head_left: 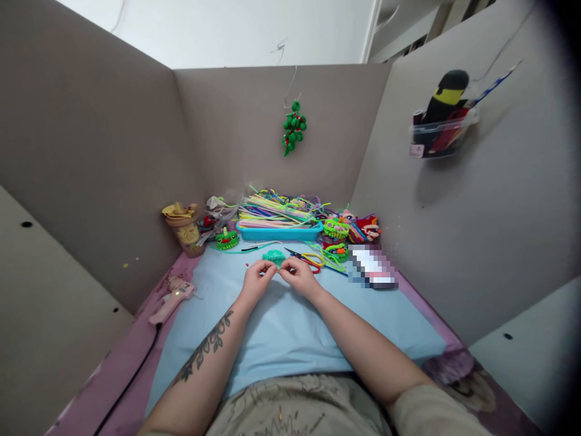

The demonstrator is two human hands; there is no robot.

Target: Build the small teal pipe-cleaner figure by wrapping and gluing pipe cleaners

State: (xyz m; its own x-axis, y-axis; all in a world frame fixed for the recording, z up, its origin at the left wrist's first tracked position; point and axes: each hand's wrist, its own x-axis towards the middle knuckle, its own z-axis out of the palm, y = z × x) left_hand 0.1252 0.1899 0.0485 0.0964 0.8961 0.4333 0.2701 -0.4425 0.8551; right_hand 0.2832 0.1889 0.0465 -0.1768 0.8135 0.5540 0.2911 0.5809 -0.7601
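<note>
My left hand (256, 280) and my right hand (297, 275) meet over the light blue sheet (281, 327), fingertips pinched together. Between them they grip a small teal fuzzy piece (273, 257) that pokes out just beyond the fingers. Both hands are closed in a pinch on it. Red-and-yellow handled scissors (308, 259) lie just past my right hand, apart from it.
A blue tray (276, 232) piled with coloured pipe cleaners stands at the back. Finished fuzzy figures (356, 229) sit at its right, a green one (226, 240) at its left. A pink glue gun (171, 299) lies far left, a beige cup (186, 227) behind it. Grey partitions wall three sides.
</note>
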